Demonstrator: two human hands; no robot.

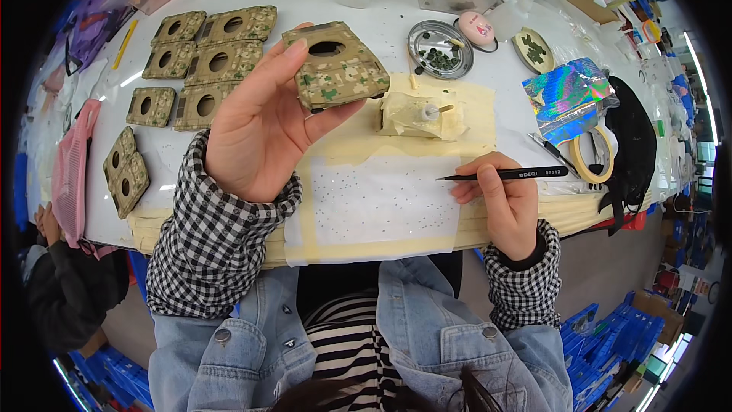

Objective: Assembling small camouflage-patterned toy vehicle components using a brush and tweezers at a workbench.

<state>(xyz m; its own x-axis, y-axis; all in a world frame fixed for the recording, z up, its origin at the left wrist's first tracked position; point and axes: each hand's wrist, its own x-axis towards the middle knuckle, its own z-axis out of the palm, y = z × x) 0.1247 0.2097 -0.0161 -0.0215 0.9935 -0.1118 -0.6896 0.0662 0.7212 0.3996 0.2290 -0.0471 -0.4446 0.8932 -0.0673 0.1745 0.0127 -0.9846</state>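
My left hand (263,118) is raised over the table, its thumb and fingers gripping the edges of a camouflage-painted model part (341,76) with a round hole near its far end. In my right hand (503,202) is a slim black pointed tool, perhaps tweezers (526,173), its tip aimed left above a white paper sheet (366,233). Many tiny dark specks, too small to name, are scattered over that sheet. Just beyond the paper stands a small bottle (429,112) on a tape-covered block (415,126), with a thin stick poking out of it.
Several similar camouflage parts (217,65) lie at the left. At the back right are a round clear dish (442,30) of small dark green pieces and an oval dish (521,49). A tape roll (608,154), an iridescent pouch (564,99) and a black bag (637,145) sit right.
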